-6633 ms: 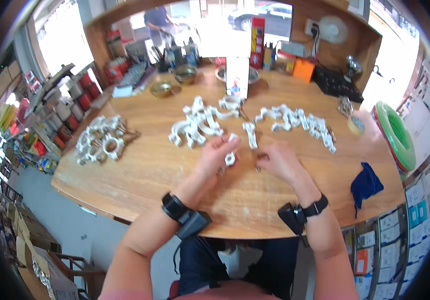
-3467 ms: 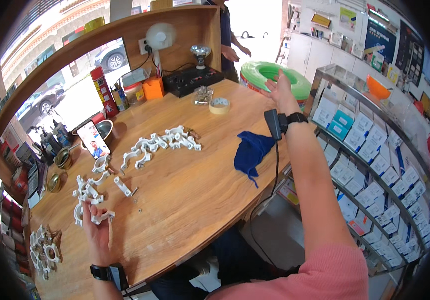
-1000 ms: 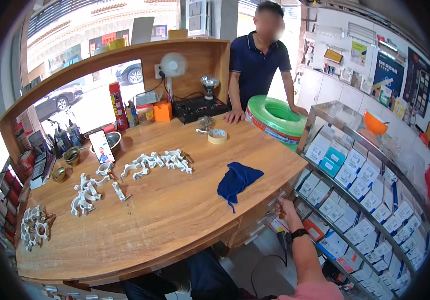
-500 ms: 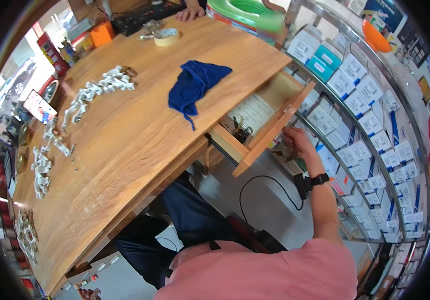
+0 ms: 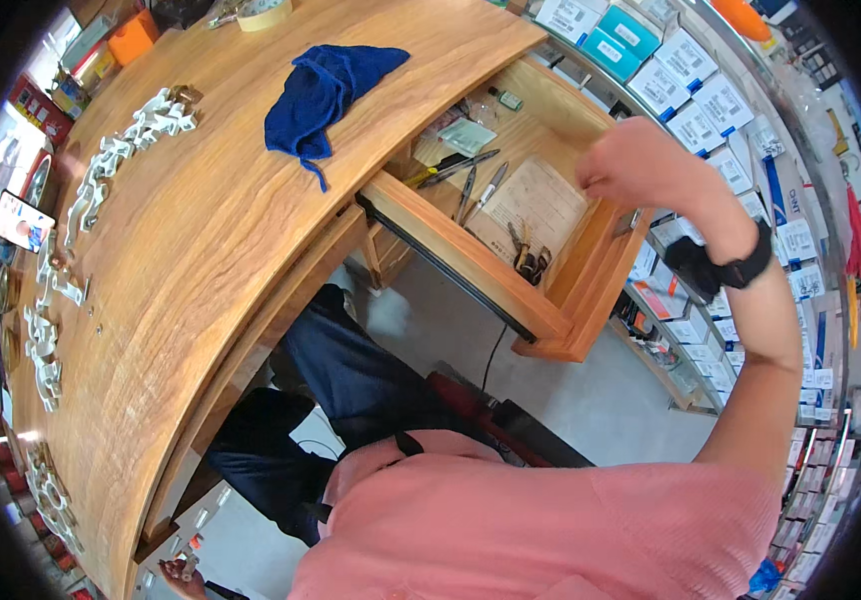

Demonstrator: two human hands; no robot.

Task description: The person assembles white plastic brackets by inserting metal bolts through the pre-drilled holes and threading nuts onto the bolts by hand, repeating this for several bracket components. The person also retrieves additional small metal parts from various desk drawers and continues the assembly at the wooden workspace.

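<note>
1. Since half a second ago the right hand (image 5: 641, 165) has come up from the drawer's front edge and now hangs over the open wooden drawer (image 5: 551, 320), which stands pulled further out from under the desk.
2. That hand is curled into a loose fist, knuckles up; whether anything lies inside it cannot be told. A black wristband (image 5: 741, 265) sits behind it.
3. The left hand is not in view.
4. Just beside the fist, in the drawer, lies a flat beige printed sheet (image 5: 531, 205); beyond that, slim metal hand tools (image 5: 471, 185) with dark grips and a small clear packet (image 5: 468, 135).
5. Behind the hand, wire shelves carry rows of small square cartons (image 5: 696, 95), white with blue or teal panels, standing edge to edge.
6. Well away from the fist, on the varnished, grained desk top (image 5: 201, 250), lies a crumpled dark blue cloth (image 5: 326, 90).
7. Farther still, a curving line of white plastic fittings (image 5: 111, 165) runs along the wood, with an orange box (image 5: 133, 35) at the far edge.
</note>
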